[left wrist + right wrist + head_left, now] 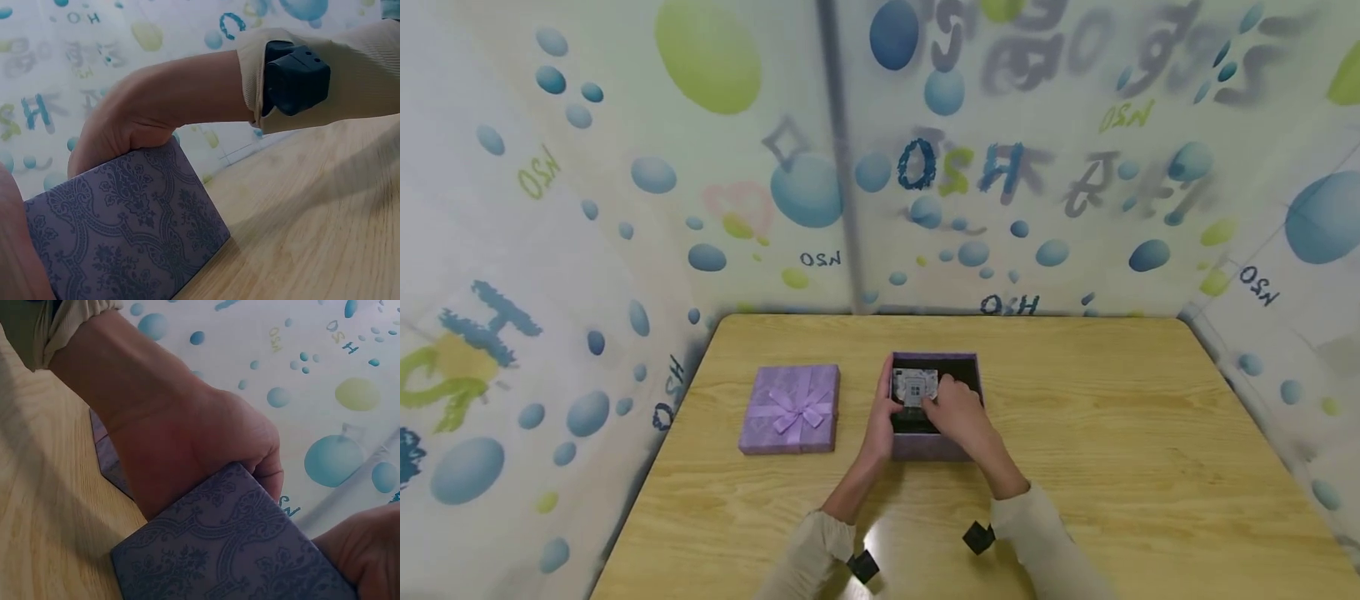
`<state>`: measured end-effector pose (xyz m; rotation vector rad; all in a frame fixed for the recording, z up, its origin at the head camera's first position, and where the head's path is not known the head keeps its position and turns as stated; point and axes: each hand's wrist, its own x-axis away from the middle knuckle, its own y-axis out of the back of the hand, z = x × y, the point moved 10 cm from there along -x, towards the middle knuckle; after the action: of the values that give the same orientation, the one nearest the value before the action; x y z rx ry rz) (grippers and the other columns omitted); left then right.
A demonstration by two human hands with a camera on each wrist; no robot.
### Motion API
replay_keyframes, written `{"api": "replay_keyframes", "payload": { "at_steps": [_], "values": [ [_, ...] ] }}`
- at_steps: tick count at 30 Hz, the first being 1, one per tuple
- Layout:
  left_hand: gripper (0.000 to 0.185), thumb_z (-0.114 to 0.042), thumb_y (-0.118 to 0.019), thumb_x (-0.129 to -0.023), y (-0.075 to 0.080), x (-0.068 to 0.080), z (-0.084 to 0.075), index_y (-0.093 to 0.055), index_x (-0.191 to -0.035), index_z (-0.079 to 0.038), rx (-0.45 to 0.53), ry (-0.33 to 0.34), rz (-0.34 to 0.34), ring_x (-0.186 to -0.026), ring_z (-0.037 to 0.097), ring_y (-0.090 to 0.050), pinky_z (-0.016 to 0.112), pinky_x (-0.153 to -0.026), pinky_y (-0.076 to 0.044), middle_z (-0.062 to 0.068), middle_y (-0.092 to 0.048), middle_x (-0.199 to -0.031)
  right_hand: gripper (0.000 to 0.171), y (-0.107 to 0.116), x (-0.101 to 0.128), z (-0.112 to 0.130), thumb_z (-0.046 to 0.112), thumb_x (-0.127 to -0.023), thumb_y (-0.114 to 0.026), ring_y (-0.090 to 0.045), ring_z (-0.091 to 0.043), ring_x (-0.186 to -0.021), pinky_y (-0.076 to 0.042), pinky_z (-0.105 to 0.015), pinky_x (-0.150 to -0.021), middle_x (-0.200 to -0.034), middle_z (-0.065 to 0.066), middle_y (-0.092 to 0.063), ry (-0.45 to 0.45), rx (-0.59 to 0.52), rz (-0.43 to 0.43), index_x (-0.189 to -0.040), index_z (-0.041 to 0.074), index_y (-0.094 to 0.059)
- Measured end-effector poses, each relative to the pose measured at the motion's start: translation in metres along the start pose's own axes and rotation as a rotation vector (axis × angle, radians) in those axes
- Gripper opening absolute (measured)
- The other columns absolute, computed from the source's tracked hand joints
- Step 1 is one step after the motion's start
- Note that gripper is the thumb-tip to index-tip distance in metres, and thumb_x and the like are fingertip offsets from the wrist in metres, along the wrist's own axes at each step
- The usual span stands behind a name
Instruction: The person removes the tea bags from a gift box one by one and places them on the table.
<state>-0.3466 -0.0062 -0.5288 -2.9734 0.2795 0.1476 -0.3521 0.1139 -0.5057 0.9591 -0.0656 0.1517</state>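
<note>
Head view: my left hand (883, 412) steadies the purple box (936, 446) while my right hand (958, 412) pinches the light, stiff-looking card (913, 386) inside by its edge.

The purple box (934, 446) is standing open on the table (1112, 433), just right of its lid (790, 408) — patterned outer walls, dark inside. A small grey-and-white card-like item (914, 387) is lying flat in the box's far left part. The lid — lilac, square, with a ribbon bow on top — is lying flat on the table, close beside the box without touching it.
</note>
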Motion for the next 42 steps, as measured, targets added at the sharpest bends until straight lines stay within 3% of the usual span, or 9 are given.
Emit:
{"api": "replay_keyframes", "payload": {
  "at_steps": [3, 6, 17, 21, 28, 31, 33, 38, 42],
  "values": [
    [0.088, 0.006, -0.026, -0.085, -0.003, -0.001, 0.0, -0.01, -0.17, -0.014, -0.008, -0.004, 0.002, -0.16, 0.03, -0.003, 0.054, -0.12, -0.013, 0.008, -0.006, -0.176, 0.032, -0.002, -0.003, -0.003, 0.023, -0.102, -0.062, -0.046, -0.019, -0.047, -0.037, -0.032, -0.047, -0.06, -0.006, -0.05, -0.015, 0.002, 0.032, -0.077, 0.003, -0.061],
    [0.089, 0.005, -0.026, -0.085, -0.004, -0.003, 0.001, -0.01, -0.17, -0.016, -0.007, -0.008, 0.001, -0.16, 0.029, -0.003, 0.054, -0.119, -0.014, 0.007, -0.005, -0.176, 0.037, -0.003, -0.005, -0.006, 0.023, -0.102, -0.062, -0.04, -0.015, -0.047, -0.032, -0.028, -0.046, -0.058, -0.001, -0.044, -0.023, 0.0, 0.046, -0.069, 0.009, -0.055],
    [0.085, 0.004, -0.033, -0.09, -0.001, -0.006, -0.001, -0.01, -0.17, -0.016, -0.062, 0.02, -0.001, -0.161, 0.029, -0.004, 0.055, -0.122, -0.015, 0.007, -0.006, -0.176, 0.023, 0.007, -0.008, 0.0, 0.021, -0.099, -0.067, -0.056, -0.025, -0.074, -0.048, -0.04, -0.062, -0.083, -0.012, -0.061, 0.025, 0.029, -0.091, -0.096, -0.003, -0.067],
    [0.083, 0.004, -0.039, -0.094, 0.002, -0.003, -0.004, -0.012, -0.17, -0.019, -0.088, 0.026, -0.019, -0.161, 0.026, -0.004, 0.054, -0.125, -0.013, 0.004, -0.006, -0.176, 0.018, 0.005, -0.007, 0.003, 0.017, -0.099, -0.065, -0.055, -0.023, -0.066, -0.045, -0.036, -0.057, -0.079, -0.009, -0.059, 0.023, -0.028, -0.08, -0.098, -0.001, -0.064],
    [0.081, 0.009, -0.031, -0.094, 0.005, -0.002, -0.006, -0.012, -0.169, -0.014, -0.146, -0.041, -0.012, -0.161, 0.023, -0.003, 0.053, -0.127, -0.008, 0.001, -0.007, -0.176, 0.012, 0.001, -0.01, 0.007, 0.013, -0.101, -0.062, -0.051, -0.018, -0.06, -0.04, -0.03, -0.053, -0.076, -0.004, -0.058, 0.04, -0.083, -0.058, -0.102, 0.002, -0.066],
    [0.081, 0.008, -0.031, -0.093, 0.008, -0.004, -0.007, -0.014, -0.169, -0.016, -0.155, -0.054, -0.022, -0.161, 0.025, -0.003, 0.055, -0.126, -0.008, 0.004, -0.008, -0.176, 0.017, 0.001, -0.012, 0.011, 0.012, -0.1, -0.063, -0.052, -0.019, -0.06, -0.041, -0.032, -0.054, -0.079, -0.007, -0.06, 0.078, -0.113, -0.049, -0.112, 0.0, -0.064],
    [0.082, 0.007, -0.031, -0.093, 0.011, -0.004, -0.006, -0.015, -0.169, -0.018, -0.155, -0.049, -0.033, -0.161, 0.025, -0.004, 0.056, -0.126, -0.009, 0.006, -0.008, -0.176, 0.034, -0.001, -0.014, 0.014, 0.01, -0.098, -0.066, -0.059, -0.021, -0.068, -0.046, -0.033, -0.058, -0.089, -0.01, -0.067, 0.108, -0.158, -0.017, -0.129, -0.003, -0.06],
    [0.082, 0.005, -0.03, -0.094, 0.013, 0.0, -0.002, -0.016, -0.169, -0.023, -0.145, -0.016, -0.04, -0.161, 0.021, -0.006, 0.054, -0.126, -0.012, -0.001, -0.01, -0.176, 0.072, -0.013, -0.015, 0.016, 0.005, -0.096, -0.069, -0.069, -0.03, -0.11, -0.056, -0.042, -0.085, -0.13, -0.026, -0.067, 0.139, -0.33, 0.106, -0.157, -0.008, -0.032],
    [0.082, 0.004, -0.031, -0.094, 0.014, -0.001, -0.001, -0.017, -0.169, -0.024, -0.139, -0.017, -0.05, -0.161, 0.02, -0.007, 0.054, -0.126, -0.012, -0.004, -0.011, -0.175, 0.061, -0.011, -0.016, 0.02, 0.003, -0.098, -0.064, -0.069, -0.029, -0.113, -0.055, -0.045, -0.091, -0.128, -0.025, -0.069, 0.167, -0.38, 0.129, -0.153, -0.008, -0.04]
  ]
}}
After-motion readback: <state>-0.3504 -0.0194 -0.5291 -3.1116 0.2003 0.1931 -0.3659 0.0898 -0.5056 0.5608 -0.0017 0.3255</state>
